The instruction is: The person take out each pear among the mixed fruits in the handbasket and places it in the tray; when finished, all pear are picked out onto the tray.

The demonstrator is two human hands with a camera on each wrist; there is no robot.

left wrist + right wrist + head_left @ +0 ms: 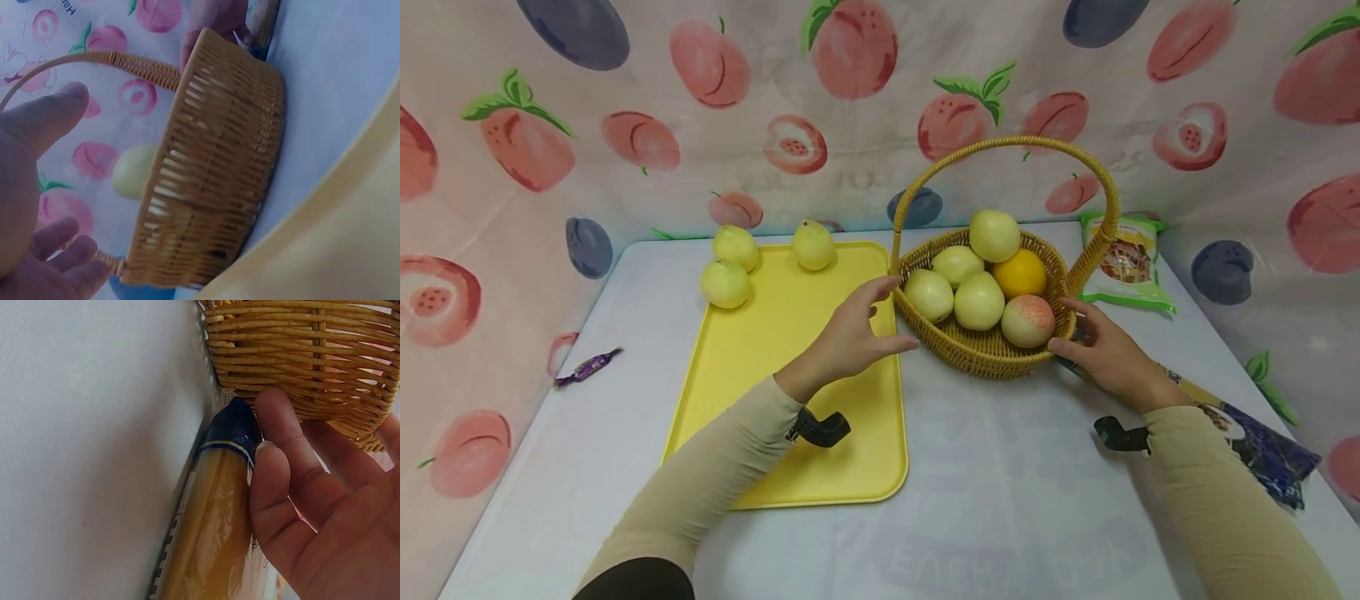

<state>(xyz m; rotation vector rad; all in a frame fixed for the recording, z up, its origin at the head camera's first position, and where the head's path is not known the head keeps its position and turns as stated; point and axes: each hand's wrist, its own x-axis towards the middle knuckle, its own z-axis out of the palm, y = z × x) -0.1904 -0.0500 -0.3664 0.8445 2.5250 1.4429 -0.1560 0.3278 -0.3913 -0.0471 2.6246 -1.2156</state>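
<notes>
A wicker basket (992, 358) with a tall arched handle stands upright at the centre right. It holds several pale green round fruits (979, 302), an orange (1021, 273) and a peach (1028, 322). My left hand (847, 333) hovers over the yellow tray's right side, thumb and fingers spread apart, next to the basket's left rim and holding nothing. At the basket's right side is my right hand (1105, 350), its fingers loosely bent against or very near the wickerwork (300, 356); exact contact is hard to tell.
On the yellow tray (790, 367) at left, several yellow-green pears (726, 284) sit along the far edge. A purple wrapped candy (587, 367) lies farther left. Behind the basket is a green snack bag (1127, 262). A long blue-and-yellow package (1262, 442) lies under the right forearm.
</notes>
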